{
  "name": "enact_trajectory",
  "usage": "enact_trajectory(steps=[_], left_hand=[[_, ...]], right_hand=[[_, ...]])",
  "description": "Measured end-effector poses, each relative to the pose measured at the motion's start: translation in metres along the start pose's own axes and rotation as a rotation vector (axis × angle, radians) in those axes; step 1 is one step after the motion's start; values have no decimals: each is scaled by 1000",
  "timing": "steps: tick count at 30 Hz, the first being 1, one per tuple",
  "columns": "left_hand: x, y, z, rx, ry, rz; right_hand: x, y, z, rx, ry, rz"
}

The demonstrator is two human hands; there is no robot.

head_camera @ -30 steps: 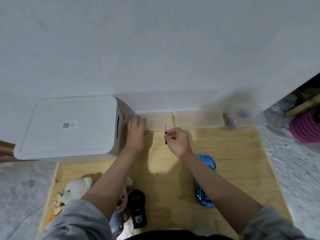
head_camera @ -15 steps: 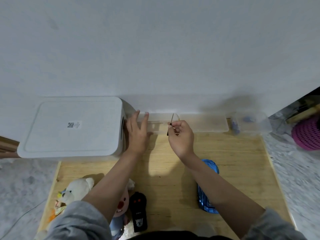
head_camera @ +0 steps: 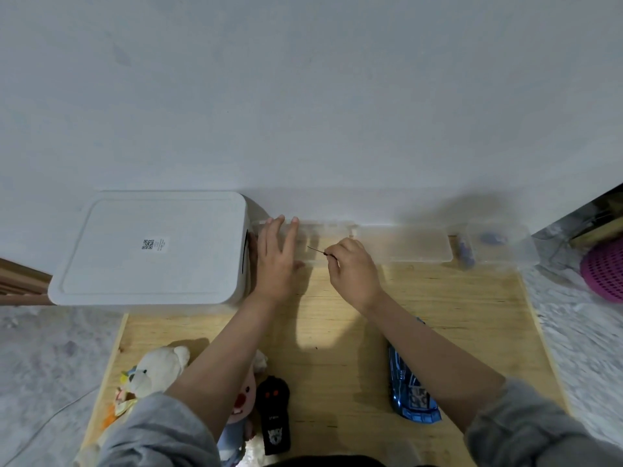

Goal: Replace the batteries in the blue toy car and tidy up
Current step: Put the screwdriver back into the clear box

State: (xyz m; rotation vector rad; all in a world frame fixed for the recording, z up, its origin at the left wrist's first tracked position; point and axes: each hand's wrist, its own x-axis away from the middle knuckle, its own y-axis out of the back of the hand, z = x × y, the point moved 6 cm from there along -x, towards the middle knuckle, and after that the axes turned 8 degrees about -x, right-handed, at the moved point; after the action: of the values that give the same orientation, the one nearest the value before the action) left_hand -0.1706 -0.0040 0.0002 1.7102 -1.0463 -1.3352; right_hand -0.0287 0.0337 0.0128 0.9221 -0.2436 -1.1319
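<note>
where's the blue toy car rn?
In the head view, the blue toy car lies on the wooden board, near-right, partly under the right forearm and right of the black remote.

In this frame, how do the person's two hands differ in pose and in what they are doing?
The left hand lies flat with fingers spread on the clear plastic compartment box; the right hand is curled, pinching a thin dark tool. The left holds nothing, while the right grips the tool, its tip pointing left over the box. Both are at the far edge of the wooden board.
</note>
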Motion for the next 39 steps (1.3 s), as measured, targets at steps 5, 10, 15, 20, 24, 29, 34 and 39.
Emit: enact_trajectory(steps=[5,10,15,20,24,29,34,39], left_hand=[[1,-2,0,-25,4,37],[2,-2,-1,-24,15,5],[8,1,0,-55,16,-79],[11,-1,-3,-74,-72,-100],[12,-1,-5,-104,-102,-100],[10,-3,-8,-133,-150,63],[9,8,-16,-160,-38,450],[22,48,-28,-181,-12,363]], right_hand=[[-20,-19,-9,100,26,96],[-7,-12,-2,79,106,49],[12,15,1,174,171,-238],[6,1,-4,169,207,-50],[11,-14,-9,199,152,127],[13,-15,2,241,77,241],[3,-12,12,287,-74,356],[9,15,25,-98,-268,156]])
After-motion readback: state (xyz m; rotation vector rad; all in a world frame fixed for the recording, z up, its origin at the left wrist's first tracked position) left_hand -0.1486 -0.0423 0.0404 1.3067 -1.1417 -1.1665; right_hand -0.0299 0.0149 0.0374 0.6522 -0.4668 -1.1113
